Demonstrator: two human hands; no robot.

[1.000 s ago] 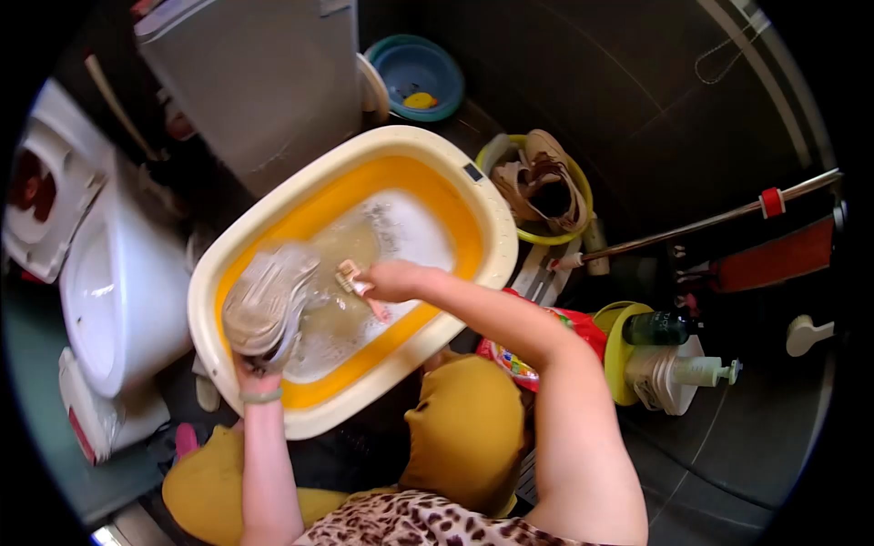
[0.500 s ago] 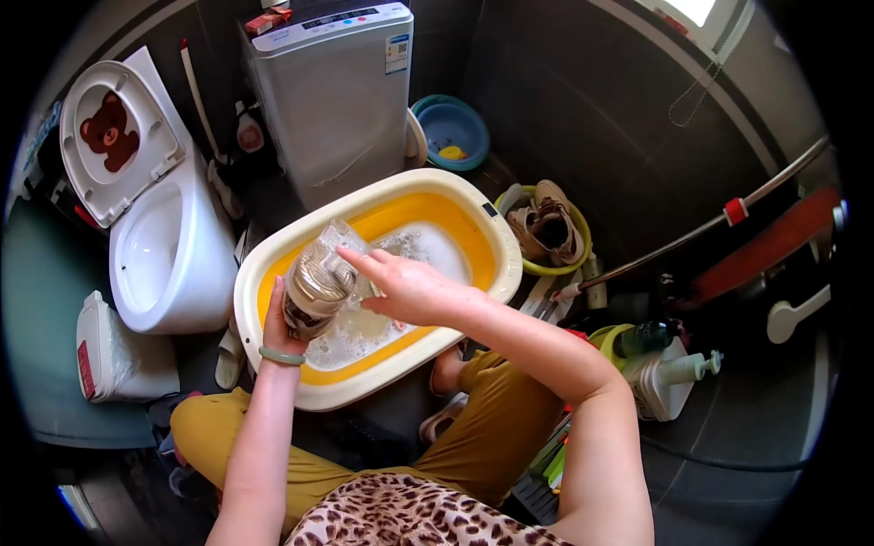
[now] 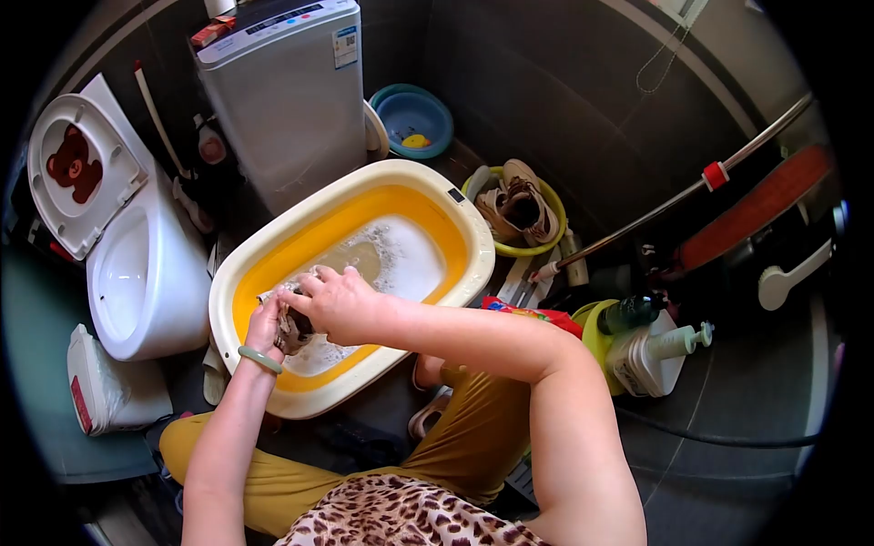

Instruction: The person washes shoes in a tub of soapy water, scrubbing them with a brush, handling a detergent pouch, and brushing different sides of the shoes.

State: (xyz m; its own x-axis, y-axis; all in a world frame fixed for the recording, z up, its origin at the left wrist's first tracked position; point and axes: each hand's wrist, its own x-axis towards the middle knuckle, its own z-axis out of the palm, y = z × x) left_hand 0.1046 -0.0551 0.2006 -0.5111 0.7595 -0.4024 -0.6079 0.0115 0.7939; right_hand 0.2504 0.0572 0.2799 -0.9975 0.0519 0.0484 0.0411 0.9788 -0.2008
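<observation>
Low over the near left part of a yellow tub with a cream rim [image 3: 473,273], my left hand [image 3: 266,326] is closed round a wet brownish shoe [image 3: 294,333]. A pale green bangle [image 3: 260,358] circles that wrist. My right hand [image 3: 339,305] lies across the top of the shoe with its fingers bent. Whatever may be under its palm is hidden. Most of the shoe is covered by both hands. Soapy water [image 3: 414,264] with white foam fills the tub bottom.
A yellow-green basin [image 3: 557,238] with shoes stands beyond the tub's right end. Behind are a washing machine [image 3: 282,100] and blue basins [image 3: 423,114]. At left stand a toilet [image 3: 150,273] and a bin [image 3: 109,387]; at right, pump bottles [image 3: 674,343] and a shower pipe [image 3: 628,232].
Both hands have lowered the shoe toward the tub's near left side. It was tilted with its sole showing; now the right hand covers it. The whole view has shifted slightly.
</observation>
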